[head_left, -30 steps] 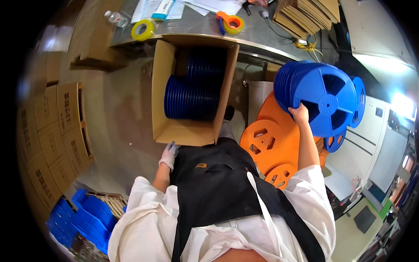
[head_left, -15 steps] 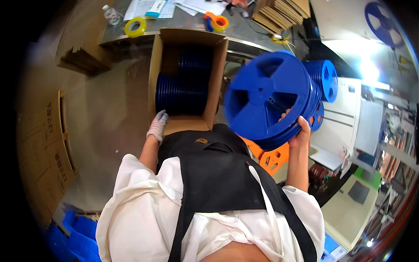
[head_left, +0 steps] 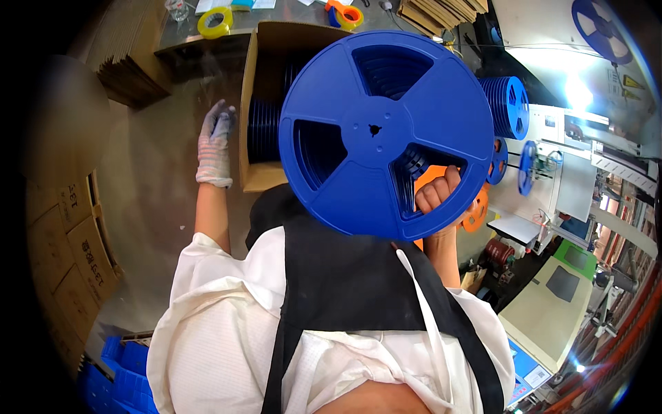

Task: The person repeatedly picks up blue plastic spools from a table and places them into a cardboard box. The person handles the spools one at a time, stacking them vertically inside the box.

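A stack of large blue plastic reels (head_left: 376,186) fills the middle of the view, its round face with three cut-outs turned up at me. My bare right hand (head_left: 441,195) grips it at the lower right, fingers through one cut-out and over the rim. Beneath the stack stands an open cardboard box (head_left: 252,76), partly hidden by it. Inside the box, dark blue reels (head_left: 263,131) show at the left. My left hand (head_left: 215,141), in a pale knitted glove, is beside the box's left wall, holding nothing, its fingers stretched out and slightly apart.
Behind the box is a metal table (head_left: 276,18) with yellow tape (head_left: 215,23), an orange tape dispenser (head_left: 344,14) and flat cardboard (head_left: 441,10). More blue reels (head_left: 507,107) and orange reels (head_left: 476,212) are at the right. Cartons (head_left: 69,255) stand at the left, blue bins (head_left: 131,372) lower left.
My right hand has brought the reel stack left, over the box, and its face now points more squarely up. My left hand has left the box's near left corner and moved outward and away from me.
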A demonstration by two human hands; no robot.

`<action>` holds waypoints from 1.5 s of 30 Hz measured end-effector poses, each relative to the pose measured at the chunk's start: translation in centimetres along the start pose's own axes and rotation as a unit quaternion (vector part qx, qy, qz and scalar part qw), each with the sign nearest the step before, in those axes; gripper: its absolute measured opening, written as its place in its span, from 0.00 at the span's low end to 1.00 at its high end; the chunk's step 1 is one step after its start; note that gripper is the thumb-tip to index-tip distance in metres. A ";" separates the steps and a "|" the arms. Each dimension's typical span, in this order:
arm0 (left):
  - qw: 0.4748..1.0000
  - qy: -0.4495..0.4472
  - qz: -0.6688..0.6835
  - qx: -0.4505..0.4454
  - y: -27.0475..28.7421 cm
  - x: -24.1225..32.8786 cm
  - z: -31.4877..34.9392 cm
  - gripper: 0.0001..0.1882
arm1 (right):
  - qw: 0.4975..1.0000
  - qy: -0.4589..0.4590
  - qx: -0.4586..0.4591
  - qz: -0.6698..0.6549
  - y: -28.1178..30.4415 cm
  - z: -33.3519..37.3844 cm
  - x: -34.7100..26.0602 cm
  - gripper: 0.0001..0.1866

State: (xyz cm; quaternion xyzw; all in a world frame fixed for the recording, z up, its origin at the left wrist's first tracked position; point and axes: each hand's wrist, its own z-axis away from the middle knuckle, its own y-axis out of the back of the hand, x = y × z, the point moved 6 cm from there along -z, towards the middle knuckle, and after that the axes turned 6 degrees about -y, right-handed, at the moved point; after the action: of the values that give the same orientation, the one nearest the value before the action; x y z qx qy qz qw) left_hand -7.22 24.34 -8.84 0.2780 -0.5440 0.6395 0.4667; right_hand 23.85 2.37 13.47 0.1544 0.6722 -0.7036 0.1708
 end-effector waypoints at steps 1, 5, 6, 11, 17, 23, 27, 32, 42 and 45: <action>1.000 0.000 -0.009 0.005 -0.6 0.5 0.3 0.18 | 1.000 0.005 0.009 0.001 0.1 0.2 0.0 0.19; 0.992 -0.050 -0.119 -0.008 -4.3 2.0 2.0 0.16 | 0.999 0.011 0.049 0.011 0.2 0.1 0.0 0.23; 0.983 -0.071 -0.165 -0.023 -5.8 2.6 2.8 0.16 | 0.998 0.013 0.060 0.014 0.3 0.1 0.0 0.23; 0.936 0.020 -0.281 -0.212 -15.8 2.4 6.9 0.28 | 0.990 0.004 0.129 0.051 0.3 -0.8 0.4 0.19; 0.906 0.095 -0.270 -0.311 -22.0 -0.1 9.5 0.47 | 0.932 -0.025 0.308 0.189 -0.1 -0.3 1.5 0.27; 0.895 0.244 0.297 -0.227 -18.5 7.0 9.0 0.40 | 0.934 0.009 0.308 0.182 -0.8 0.2 0.2 0.29; 0.777 0.267 0.528 -0.216 -17.1 8.5 8.9 0.34 | 0.942 0.037 0.300 0.144 0.4 1.0 -0.5 0.21; 0.729 0.245 0.590 -0.246 -16.2 7.1 9.1 0.34 | 0.946 0.044 0.293 0.131 1.3 1.8 -0.5 0.19; 0.760 0.221 0.569 -0.225 -14.8 5.3 9.0 0.34 | 0.961 0.065 0.241 0.116 1.1 1.9 0.0 0.19; 0.794 0.221 0.530 -0.200 -13.7 4.2 7.9 0.34 | 0.974 0.077 0.199 0.079 1.2 2.0 -0.2 0.19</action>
State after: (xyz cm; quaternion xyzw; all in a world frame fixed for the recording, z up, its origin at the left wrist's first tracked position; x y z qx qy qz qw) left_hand 2.16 17.68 2.71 -0.3017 -0.6043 0.7076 0.2076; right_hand 24.60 0.37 12.58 0.2917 0.5154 -0.7935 0.1399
